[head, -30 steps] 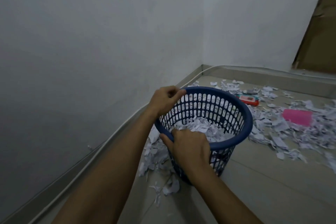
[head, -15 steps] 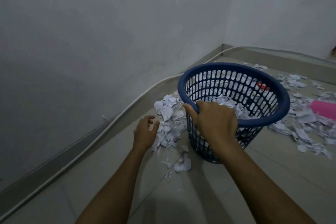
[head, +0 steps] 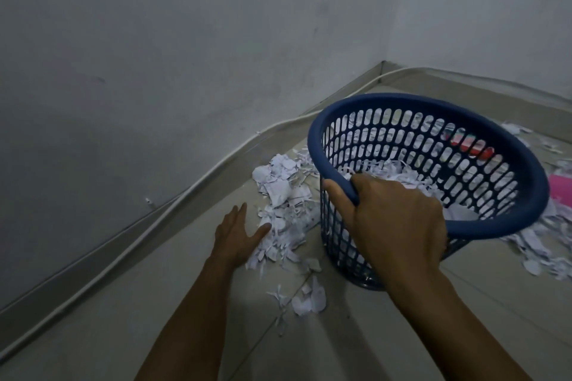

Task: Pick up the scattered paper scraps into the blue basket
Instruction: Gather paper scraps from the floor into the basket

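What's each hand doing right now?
Left hand: open, fingers straight, touching the paper scraps.
Right hand: grips the blue basket by its rim.

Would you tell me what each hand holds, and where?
The right hand grips the blue slotted plastic basket by its near rim; the left hand holds nothing.

Dim, bluish cast, soft focus, wide-angle edge warp.

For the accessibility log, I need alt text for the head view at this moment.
A person's right hand grips the near rim of a blue basket partly filled with paper scraps, while the left hand lies open against a pile of scraps on the tiled floor by a grey wall. More scraps and a pink sheet lie beyond the basket.
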{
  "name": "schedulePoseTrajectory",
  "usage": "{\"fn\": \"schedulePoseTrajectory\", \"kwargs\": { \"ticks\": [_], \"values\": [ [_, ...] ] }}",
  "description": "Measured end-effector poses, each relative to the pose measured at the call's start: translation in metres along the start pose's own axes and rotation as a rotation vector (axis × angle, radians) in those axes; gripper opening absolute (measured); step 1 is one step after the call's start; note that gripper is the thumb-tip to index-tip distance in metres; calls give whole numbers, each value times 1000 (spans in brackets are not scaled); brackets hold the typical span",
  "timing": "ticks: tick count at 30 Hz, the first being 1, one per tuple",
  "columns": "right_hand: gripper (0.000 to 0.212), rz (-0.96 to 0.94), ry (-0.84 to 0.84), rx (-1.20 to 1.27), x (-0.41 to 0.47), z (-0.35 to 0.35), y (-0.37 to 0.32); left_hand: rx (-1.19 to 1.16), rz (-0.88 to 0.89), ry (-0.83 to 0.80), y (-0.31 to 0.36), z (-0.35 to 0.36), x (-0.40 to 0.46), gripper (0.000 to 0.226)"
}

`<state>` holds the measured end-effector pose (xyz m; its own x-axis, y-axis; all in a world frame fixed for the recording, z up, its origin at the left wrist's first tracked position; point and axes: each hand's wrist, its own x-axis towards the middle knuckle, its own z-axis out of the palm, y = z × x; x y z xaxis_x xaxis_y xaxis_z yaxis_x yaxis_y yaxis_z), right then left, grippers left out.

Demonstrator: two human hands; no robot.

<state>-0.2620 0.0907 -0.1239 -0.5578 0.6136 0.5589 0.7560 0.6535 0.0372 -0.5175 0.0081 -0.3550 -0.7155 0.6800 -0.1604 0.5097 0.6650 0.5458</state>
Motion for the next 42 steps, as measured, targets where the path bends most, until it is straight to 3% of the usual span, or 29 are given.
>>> {"fn": "schedulePoseTrajectory", "kwargs": {
  "ticks": [5,8,14,17,21,24,30,35,37,42],
  "values": [
    [49,-5,48,27,1,0,0,-92,29,-44,19,11,14,124],
    [48,-3,49,26,1,-1,-1,-161,93,-39,32,20,10,123],
    [52,6,19,-19,0,-3,-1,80,200,-107,46,46,-13,124],
    [53,19,41,-2,1,-4,0,190,226,13,42,61,-24,125],
    [52,25,45,-9,1,-3,-1,238,245,292,38,74,-34,77],
    [52,29,27,-18,0,-2,-1,203,245,310,36,78,-36,44],
    [51,27,1,6,0,-5,-3,-172,161,213,32,63,-45,52],
    [52,21,-26,-19,0,-6,-4,-380,4,110,37,38,-53,41],
    [52,17,-20,-10,0,-7,-5,-478,-24,129,35,31,-57,40],
    [53,19,-65,-38,0,-6,-5,-704,-42,235,54,-11,-74,13]
  ]
}}
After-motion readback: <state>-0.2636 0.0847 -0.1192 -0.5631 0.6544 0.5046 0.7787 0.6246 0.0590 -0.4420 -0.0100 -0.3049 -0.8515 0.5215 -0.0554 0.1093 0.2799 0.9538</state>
